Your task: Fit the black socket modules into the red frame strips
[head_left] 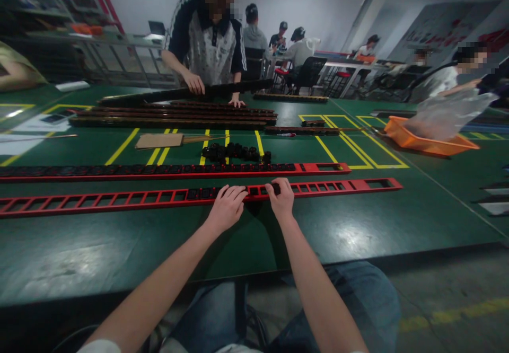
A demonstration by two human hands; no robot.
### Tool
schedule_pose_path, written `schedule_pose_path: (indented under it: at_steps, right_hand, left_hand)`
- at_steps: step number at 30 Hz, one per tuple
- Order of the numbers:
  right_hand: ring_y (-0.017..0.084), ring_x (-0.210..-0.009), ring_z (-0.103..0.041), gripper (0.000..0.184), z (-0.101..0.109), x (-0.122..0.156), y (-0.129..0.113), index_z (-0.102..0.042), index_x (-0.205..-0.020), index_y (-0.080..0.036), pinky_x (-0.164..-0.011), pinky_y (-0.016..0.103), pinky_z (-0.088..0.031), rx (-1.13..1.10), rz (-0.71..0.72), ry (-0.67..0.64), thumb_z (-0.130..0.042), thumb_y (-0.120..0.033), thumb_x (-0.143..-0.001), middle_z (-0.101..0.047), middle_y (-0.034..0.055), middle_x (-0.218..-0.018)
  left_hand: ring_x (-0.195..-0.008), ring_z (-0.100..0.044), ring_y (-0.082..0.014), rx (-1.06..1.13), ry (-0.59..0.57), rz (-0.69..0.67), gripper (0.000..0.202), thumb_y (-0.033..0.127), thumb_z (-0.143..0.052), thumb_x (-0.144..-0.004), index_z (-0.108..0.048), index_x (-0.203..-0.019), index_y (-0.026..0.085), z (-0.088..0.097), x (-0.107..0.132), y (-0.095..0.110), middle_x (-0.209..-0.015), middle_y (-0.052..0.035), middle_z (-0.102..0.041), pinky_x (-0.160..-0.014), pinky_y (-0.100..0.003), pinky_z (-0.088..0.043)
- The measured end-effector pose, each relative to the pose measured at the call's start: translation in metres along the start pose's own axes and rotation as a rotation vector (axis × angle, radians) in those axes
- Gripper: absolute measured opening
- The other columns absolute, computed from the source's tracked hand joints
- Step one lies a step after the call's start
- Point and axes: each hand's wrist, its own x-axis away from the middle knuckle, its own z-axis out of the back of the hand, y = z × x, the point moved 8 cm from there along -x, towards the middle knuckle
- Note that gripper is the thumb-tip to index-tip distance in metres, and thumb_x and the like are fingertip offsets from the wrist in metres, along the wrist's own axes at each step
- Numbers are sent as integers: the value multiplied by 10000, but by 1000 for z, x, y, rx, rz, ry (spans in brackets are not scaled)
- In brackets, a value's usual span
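Observation:
In the head view a long red slotted rail lies across the table before me. Small black square sockets fill a few slots left of my hands; many other slots are bare. My left hand is closed over the rail near those sockets, thumb towards me. My right hand pinches a small black socket at the rail, a little to the right; whether it sits in the slot I cannot tell. Behind lies a second red rail, its slots mostly holding black sockets.
A heap of loose black sockets lies beyond the rails, near a piece of cardboard. Across the green table, a co-worker handles a long dark bar over stacked dark bars. An orange bin with clear plastic stands right.

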Motion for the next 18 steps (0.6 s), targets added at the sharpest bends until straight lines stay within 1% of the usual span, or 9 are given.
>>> schedule_pose_path:
  at_steps: [6, 9, 13, 15, 18]
  right_hand:
    - [214, -883, -579, 190, -1, -1, 4, -570, -892, -227, -786, 351, -489, -36, -9, 10, -551, -411, -935, -593, 55, -924]
    - [219, -908, -571, 169, -2, -1, 4, -570, -903, -223, -814, 367, -490, -41, -12, 12, -546, -388, -931, -590, 64, -947]
    - [223, -918, -568, 144, -2, -2, 3, -555, -929, -218, -843, 389, -499, -47, -11, 28, -555, -361, -916, -576, 69, -956]
    - [237, -979, -565, 169, -1, -2, 1, -549, -990, -214, -891, 418, -501, -41, 9, 35, -582, -348, -893, -564, 86, -1015]
    - [265, -1120, -537, 290, 0, -2, -5, -531, -1120, -199, -962, 457, -496, -44, 64, 38, -610, -293, -858, -528, 131, -1150]
  left_hand:
    - [-1344, -485, -254, -37, -27, 10, 438, 226, -462, -950, -535, -1381, 256, -4, 0, 1, -1482, -59, -525, -1172, -535, -311]
    - [-1357, -478, -260, -38, -36, 5, 451, 229, -475, -944, -537, -1388, 274, -5, 0, 1, -1489, -58, -518, -1172, -545, -310]
    - [-1362, -474, -256, -37, -39, 8, 452, 223, -475, -942, -543, -1386, 272, -5, 0, 1, -1484, -61, -524, -1173, -539, -314]
    - [-1362, -474, -254, -35, -38, 7, 451, 218, -474, -939, -546, -1381, 268, -5, 0, 0, -1481, -61, -526, -1175, -536, -315]
    - [-1363, -471, -251, -30, -35, 3, 450, 213, -471, -937, -545, -1378, 265, -6, 0, 0, -1479, -58, -528, -1178, -536, -312]
